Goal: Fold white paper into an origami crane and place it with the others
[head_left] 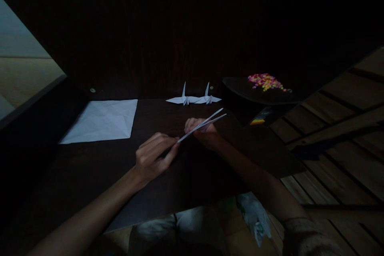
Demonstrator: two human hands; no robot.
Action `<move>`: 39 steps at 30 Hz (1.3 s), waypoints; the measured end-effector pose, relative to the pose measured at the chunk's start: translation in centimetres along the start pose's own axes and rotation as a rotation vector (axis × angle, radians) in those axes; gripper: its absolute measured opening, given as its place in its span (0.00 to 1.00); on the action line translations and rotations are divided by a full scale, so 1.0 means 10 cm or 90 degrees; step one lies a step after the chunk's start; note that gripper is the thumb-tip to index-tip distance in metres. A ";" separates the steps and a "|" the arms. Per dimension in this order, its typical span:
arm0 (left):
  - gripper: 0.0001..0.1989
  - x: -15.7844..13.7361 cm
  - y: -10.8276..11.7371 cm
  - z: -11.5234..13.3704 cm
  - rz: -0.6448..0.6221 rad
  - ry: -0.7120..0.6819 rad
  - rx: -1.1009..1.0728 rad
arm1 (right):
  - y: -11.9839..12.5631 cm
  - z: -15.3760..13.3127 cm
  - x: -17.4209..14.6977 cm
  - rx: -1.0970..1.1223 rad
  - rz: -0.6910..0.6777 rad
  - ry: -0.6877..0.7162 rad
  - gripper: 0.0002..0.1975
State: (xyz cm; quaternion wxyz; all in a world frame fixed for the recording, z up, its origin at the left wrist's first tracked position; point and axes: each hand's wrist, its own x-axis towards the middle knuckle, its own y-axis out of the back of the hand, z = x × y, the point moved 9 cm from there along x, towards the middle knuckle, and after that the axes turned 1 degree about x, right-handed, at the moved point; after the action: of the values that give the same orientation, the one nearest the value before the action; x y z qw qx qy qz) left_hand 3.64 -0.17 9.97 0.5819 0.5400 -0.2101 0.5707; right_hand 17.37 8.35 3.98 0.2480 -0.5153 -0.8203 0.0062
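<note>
Above the dark desk, a narrow piece of folded white paper [207, 122] slants up to the right, its far end split into two thin points. My left hand [157, 154] pinches its lower left end between thumb and fingers. Around its middle, my right hand [204, 133] is closed, with its fingers partly behind the paper. Just beyond my hands, two white origami cranes [195, 99] stand side by side, wings touching or overlapping. A creased white paper sheet [105, 120] lies flat to the left.
A raised dark corner shelf [237, 84] at the right holds a heap of small colourful pieces [267, 81]. The desk's back panel rises behind the cranes, and a side board [33, 96] bounds the left. Below the front edge, a plastic bag [255, 216] lies near my legs.
</note>
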 end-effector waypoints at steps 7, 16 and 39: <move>0.10 -0.04 0.02 -0.02 0.026 0.007 -0.005 | 0.03 0.09 -0.02 -0.004 0.043 -0.049 0.11; 0.05 -0.07 -0.04 -0.17 0.001 0.109 -0.039 | 0.13 0.18 -0.12 0.045 0.205 -0.187 0.18; 0.06 -0.15 -0.17 -0.62 -0.068 0.403 -0.176 | 0.31 0.25 -0.17 -0.045 0.315 -0.227 0.15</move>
State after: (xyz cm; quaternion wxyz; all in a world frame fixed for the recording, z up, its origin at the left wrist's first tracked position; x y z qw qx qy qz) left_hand 2.47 4.92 5.99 0.7148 0.2626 -0.0663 0.6447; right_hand 19.52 8.96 0.32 0.0732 -0.6984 -0.7002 0.1285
